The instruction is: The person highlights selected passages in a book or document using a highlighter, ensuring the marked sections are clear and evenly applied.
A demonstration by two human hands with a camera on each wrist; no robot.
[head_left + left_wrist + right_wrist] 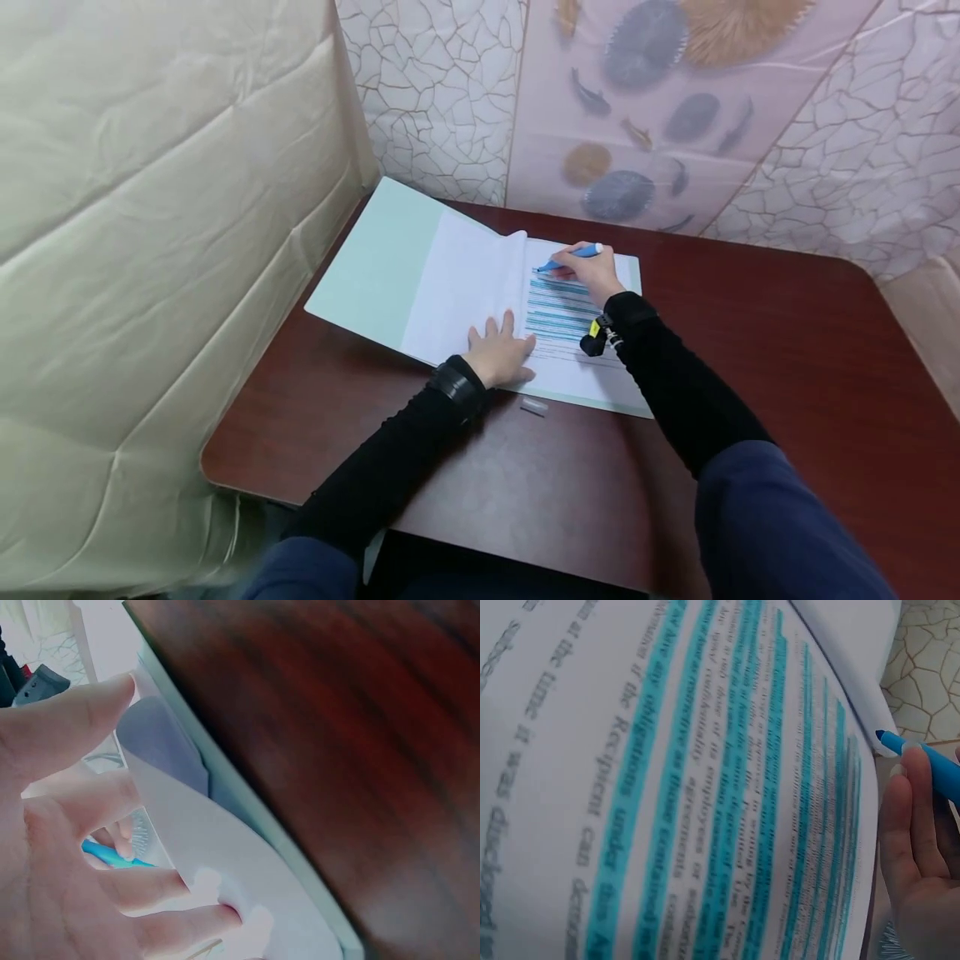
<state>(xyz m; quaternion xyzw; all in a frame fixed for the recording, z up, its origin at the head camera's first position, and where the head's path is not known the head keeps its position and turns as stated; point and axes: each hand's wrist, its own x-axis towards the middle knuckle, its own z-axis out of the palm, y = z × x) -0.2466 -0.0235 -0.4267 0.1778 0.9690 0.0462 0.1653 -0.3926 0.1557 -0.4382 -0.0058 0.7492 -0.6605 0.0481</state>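
A pale green folder lies spread on the table with white sheets inside. Its right-hand printed page bears many blue highlighted lines, seen close up in the right wrist view. My right hand pinches a blue highlighter, its dark tip uncapped and close over the top of the page. My left hand rests with fingers spread across the turned sheets near the fold. In the left wrist view its fingertips press a curled paper edge.
A small grey piece lies on the brown table just below the folder. Behind the table hangs a patterned wall covering. A cream curtain borders the left side.
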